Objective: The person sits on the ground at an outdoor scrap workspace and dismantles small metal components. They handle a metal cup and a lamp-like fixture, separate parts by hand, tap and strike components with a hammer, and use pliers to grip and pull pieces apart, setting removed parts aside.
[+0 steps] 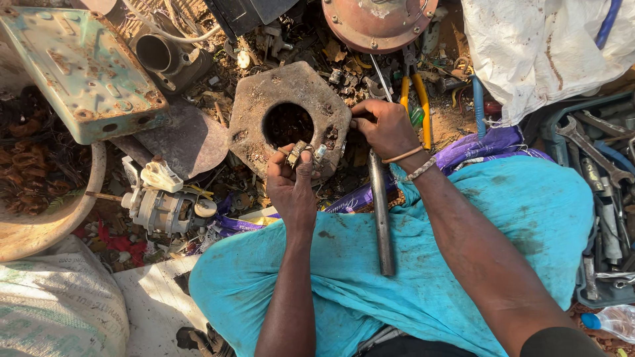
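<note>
Rust-brown metal plate [289,119] with a round hole stands propped against the person's knees amid scrap. Left hand [291,188] pinches a small metal fitting [297,153] at its lower edge; right hand [385,127] grips the plate's right rim. Fitting appears only partly freed. Steel bar [381,211] lies on the lap; pliers [415,96] and clutter crowd every side.

Dirt ground [456,122] carries scrap: yellow-handled pliers [417,99] just beyond the right hand's fingers [362,119], small electric motor [162,208] left of the left hand's fingers [291,162].
</note>
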Demonstrator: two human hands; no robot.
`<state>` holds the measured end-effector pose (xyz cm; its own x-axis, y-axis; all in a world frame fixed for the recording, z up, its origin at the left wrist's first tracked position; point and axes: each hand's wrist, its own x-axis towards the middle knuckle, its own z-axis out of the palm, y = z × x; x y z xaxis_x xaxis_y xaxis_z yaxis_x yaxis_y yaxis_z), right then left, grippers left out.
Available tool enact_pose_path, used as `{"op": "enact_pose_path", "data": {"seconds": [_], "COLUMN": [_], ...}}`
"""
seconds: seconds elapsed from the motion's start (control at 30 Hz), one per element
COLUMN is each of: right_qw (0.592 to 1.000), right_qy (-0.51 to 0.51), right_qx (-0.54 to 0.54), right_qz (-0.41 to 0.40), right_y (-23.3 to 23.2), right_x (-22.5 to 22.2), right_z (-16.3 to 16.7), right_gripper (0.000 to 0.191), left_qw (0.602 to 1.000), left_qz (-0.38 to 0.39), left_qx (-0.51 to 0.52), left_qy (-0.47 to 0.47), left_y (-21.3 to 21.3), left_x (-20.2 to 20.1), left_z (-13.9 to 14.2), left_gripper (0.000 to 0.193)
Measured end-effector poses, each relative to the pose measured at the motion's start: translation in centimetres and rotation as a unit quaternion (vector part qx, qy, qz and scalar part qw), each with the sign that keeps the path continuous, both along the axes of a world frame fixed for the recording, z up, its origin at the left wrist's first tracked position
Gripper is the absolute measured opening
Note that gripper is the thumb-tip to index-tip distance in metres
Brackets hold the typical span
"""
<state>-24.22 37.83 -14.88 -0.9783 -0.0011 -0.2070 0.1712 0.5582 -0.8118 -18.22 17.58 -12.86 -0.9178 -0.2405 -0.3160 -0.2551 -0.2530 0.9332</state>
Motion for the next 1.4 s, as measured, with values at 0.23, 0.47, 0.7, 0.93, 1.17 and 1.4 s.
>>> {"op": "enact_pose_path", "data": {"seconds": [0.23, 0.47, 0.7, 0.93, 1.17, 1.4], "right_qw": [0.995, 0.922, 0.977, 0.979, 0.953, 0.899], "right_qy": [-0.040, -0.233, -0.176, -0.144, -0.141, -0.180], "right_qx": [-0.079, -0.305, -0.103, -0.130, -0.256, -0.399], "right_qz": [-0.040, -0.041, 0.055, 0.062, 0.075, -0.022], "right_y": [0.4, 0.9, 0.5, 0.8, -0.1, -1.9], "right_x": [0.2, -0.7, -1.3, -1.3, 0.9, 3.3], "right_z": [0.3, -0.8, -0.8, 0.4, 3.9, 5.9], "right_gripper": [0.022, 0.050, 0.058, 0.054, 0.031, 0.034], "left_qw": [1.000, 1.000, 0.999, 1.000, 1.000, 0.993], "left_qz": [-0.002, -0.008, -0.018, -0.017, -0.010, -0.026], "left_qx": [0.013, -0.016, -0.034, -0.017, -0.006, -0.092], "left_qy": [0.007, 0.006, 0.002, 0.003, 0.019, 0.071], "left_y": [0.2, 0.3, 0.3, 0.4, 0.3, 0.3], "left_x": [-0.1, -0.2, -0.3, -0.3, -0.2, 0.2], "left_z": [-0.4, -0.4, -0.1, 0.2, 0.6, 1.2], "left_gripper": [0.039, 0.040, 0.041, 0.040, 0.038, 0.038]}}
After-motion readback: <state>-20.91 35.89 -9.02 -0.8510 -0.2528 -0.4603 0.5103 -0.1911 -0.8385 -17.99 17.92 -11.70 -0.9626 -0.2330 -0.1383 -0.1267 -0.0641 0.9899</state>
